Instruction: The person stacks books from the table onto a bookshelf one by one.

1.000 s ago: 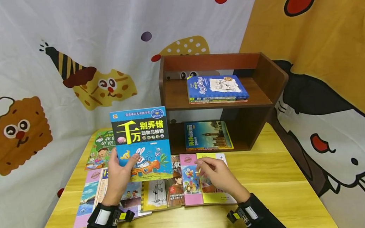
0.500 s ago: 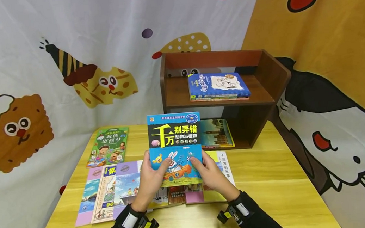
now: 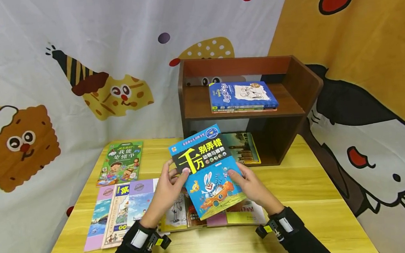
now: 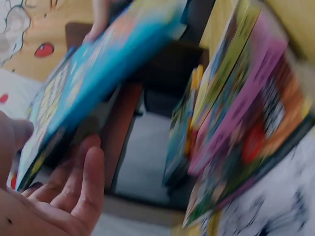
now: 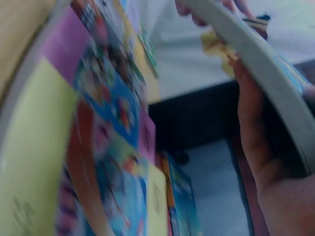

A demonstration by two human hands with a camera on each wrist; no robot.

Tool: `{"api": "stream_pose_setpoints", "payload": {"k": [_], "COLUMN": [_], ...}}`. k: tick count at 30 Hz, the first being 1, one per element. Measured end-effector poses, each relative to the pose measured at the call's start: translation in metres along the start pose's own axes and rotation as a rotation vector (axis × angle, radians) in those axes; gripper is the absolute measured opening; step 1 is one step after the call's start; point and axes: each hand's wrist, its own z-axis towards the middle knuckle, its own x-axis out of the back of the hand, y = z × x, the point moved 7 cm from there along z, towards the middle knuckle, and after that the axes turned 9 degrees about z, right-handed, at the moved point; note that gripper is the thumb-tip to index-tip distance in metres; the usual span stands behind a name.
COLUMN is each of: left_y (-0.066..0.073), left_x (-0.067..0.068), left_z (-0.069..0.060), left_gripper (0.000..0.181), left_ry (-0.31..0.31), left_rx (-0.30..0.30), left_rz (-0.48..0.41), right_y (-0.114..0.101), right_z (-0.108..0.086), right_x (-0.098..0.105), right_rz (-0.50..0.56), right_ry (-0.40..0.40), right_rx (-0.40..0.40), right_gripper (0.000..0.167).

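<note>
Between both hands a blue and black children's book (image 3: 209, 173) is held up, tilted, its cover with a rabbit in an orange car facing the head camera. My left hand (image 3: 168, 191) grips its left edge, thumb on the cover and fingers behind. On the right edge, my right hand (image 3: 254, 183) pinches the book with its thumb on the front. In the left wrist view the book (image 4: 93, 83) is blurred, with the left fingers (image 4: 81, 187) behind it. From the right wrist the book's page edge (image 5: 256, 69) shows beside the right hand (image 5: 266, 162).
Behind stands a brown two-tier shelf (image 3: 244, 117); blue books (image 3: 242, 96) lie on top, another book (image 3: 241, 147) below. Several books, including a pink-edged one (image 3: 100, 212), lie in a row under the hands. A green book (image 3: 120, 161) lies at the left of the wooden table (image 3: 299, 198).
The book has moved right from the left hand's side, and the right hand has taken hold of it. Since half a second ago it has tilted, its top turning left.
</note>
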Motion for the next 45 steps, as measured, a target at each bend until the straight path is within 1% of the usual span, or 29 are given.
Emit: {"api": "stream_pose_setpoints", "payload": {"k": [3, 4, 5, 6, 8, 10, 11, 12, 13, 16, 18, 19, 21, 23, 24, 25, 27, 30, 31, 32, 34, 35, 36, 37, 39, 41, 42, 44, 45], "left_y": [0.002, 0.003, 0.004, 0.005, 0.008, 0.010, 0.012, 0.013, 0.014, 0.013, 0.011, 0.010, 0.009, 0.009, 0.013, 0.013, 0.018, 0.034, 0.037, 0.043, 0.050, 0.049, 0.048, 0.046, 0.036, 0.025, 0.019, 0.010, 0.007], "left_x": [0.015, 0.018, 0.019, 0.018, 0.010, 0.001, -0.003, -0.006, -0.008, -0.011, -0.011, -0.011, -0.010, -0.010, -0.010, -0.010, -0.011, -0.011, -0.011, -0.012, -0.013, -0.014, -0.014, -0.015, -0.018, -0.023, -0.026, -0.031, -0.034], "left_z": [0.011, 0.013, 0.015, 0.016, 0.015, 0.011, 0.009, 0.006, 0.004, 0.003, 0.004, 0.006, 0.008, 0.008, 0.007, 0.006, 0.006, 0.001, 0.001, -0.001, -0.004, -0.004, -0.004, -0.004, -0.002, 0.000, 0.001, 0.002, 0.001], "left_gripper": [0.066, 0.065, 0.064, 0.063, 0.061, 0.060, 0.061, 0.062, 0.063, 0.064, 0.063, 0.063, 0.063, 0.064, 0.064, 0.064, 0.065, 0.065, 0.065, 0.065, 0.065, 0.065, 0.065, 0.065, 0.064, 0.064, 0.063, 0.063, 0.062], "left_ry": [0.016, 0.012, -0.011, -0.053, -0.153, -0.247, -0.282, -0.300, -0.300, -0.275, -0.250, -0.237, -0.218, -0.201, -0.193, -0.183, -0.150, -0.086, -0.061, -0.039, -0.002, 0.015, 0.037, 0.056, 0.083, 0.082, 0.069, 0.044, 0.024], "left_rx": [-0.048, -0.061, -0.074, -0.083, -0.085, -0.082, -0.079, -0.078, -0.079, -0.107, -0.132, -0.144, -0.167, -0.171, -0.162, -0.162, -0.177, -0.203, -0.225, -0.238, -0.229, -0.221, -0.216, -0.209, -0.182, -0.157, -0.139, -0.107, -0.094], "left_rz": [-0.005, 0.025, 0.046, 0.065, 0.085, 0.105, 0.102, 0.106, 0.113, 0.128, 0.119, 0.112, 0.081, 0.036, 0.017, 0.009, 0.014, 0.023, 0.028, 0.022, -0.017, -0.036, -0.051, -0.058, -0.055, -0.036, -0.031, 0.015, 0.018], "right_y": [-0.003, -0.004, -0.004, -0.004, -0.003, -0.001, 0.000, 0.001, 0.002, 0.006, 0.008, 0.009, 0.011, 0.014, 0.016, 0.017, 0.018, 0.012, 0.009, 0.006, 0.005, 0.006, 0.009, 0.013, 0.021, 0.029, 0.032, 0.035, 0.036], "right_z": [-0.001, -0.001, -0.002, -0.002, -0.003, -0.004, -0.005, -0.005, -0.006, -0.006, -0.005, -0.005, -0.006, -0.012, -0.015, -0.019, -0.027, -0.038, -0.041, -0.045, -0.052, -0.055, -0.057, -0.058, -0.059, -0.059, -0.059, -0.058, -0.058], "right_x": [0.010, 0.012, 0.013, 0.014, 0.015, 0.016, 0.017, 0.019, 0.020, 0.024, 0.029, 0.033, 0.043, 0.053, 0.058, 0.063, 0.068, 0.068, 0.067, 0.065, 0.057, 0.052, 0.047, 0.040, 0.030, 0.024, 0.024, 0.028, 0.032], "right_rz": [-0.024, -0.035, -0.044, -0.049, -0.057, -0.064, -0.065, -0.066, -0.067, -0.073, -0.080, -0.081, -0.077, -0.038, -0.008, 0.020, 0.089, 0.139, 0.146, 0.147, 0.145, 0.149, 0.161, 0.186, 0.236, 0.283, 0.300, 0.306, 0.302], "right_ry": [-0.091, -0.122, -0.155, -0.186, -0.239, -0.266, -0.274, -0.278, -0.281, -0.280, -0.254, -0.221, -0.116, 0.009, 0.075, 0.151, 0.278, 0.433, 0.474, 0.499, 0.528, 0.523, 0.511, 0.484, 0.428, 0.389, 0.384, 0.390, 0.397], "right_rx": [-0.034, -0.044, -0.062, -0.084, -0.133, -0.178, -0.198, -0.213, -0.222, -0.229, -0.215, -0.200, -0.173, -0.139, -0.121, -0.107, -0.060, 0.026, 0.054, 0.082, 0.116, 0.122, 0.119, 0.113, 0.102, 0.085, 0.081, 0.081, 0.072], "right_gripper": [0.043, 0.042, 0.041, 0.041, 0.041, 0.041, 0.041, 0.040, 0.040, 0.039, 0.037, 0.036, 0.036, 0.038, 0.040, 0.043, 0.046, 0.050, 0.052, 0.053, 0.058, 0.060, 0.062, 0.065, 0.067, 0.066, 0.065, 0.063, 0.062]}}
